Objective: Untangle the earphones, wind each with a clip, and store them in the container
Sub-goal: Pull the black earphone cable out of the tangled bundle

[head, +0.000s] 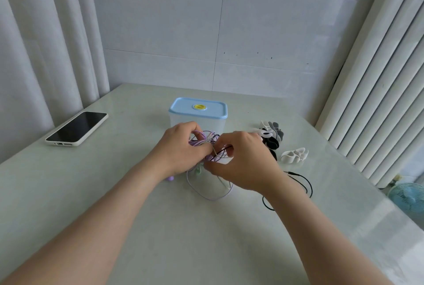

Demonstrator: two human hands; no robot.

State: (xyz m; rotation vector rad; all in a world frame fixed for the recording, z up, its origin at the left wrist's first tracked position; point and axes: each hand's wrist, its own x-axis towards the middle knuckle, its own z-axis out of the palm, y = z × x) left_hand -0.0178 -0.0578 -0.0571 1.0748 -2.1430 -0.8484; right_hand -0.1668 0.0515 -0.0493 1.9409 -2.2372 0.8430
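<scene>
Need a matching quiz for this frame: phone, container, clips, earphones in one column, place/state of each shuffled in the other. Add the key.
Column 1
1. phone
2. container
3. clips
4. earphones

Column 2
A. lid on, centre, behind the tangle
B. gripped by the left hand and right hand
C. screen up, far left
D. piled at the right

Pairs: 1-C, 2-A, 3-D, 4-B
</scene>
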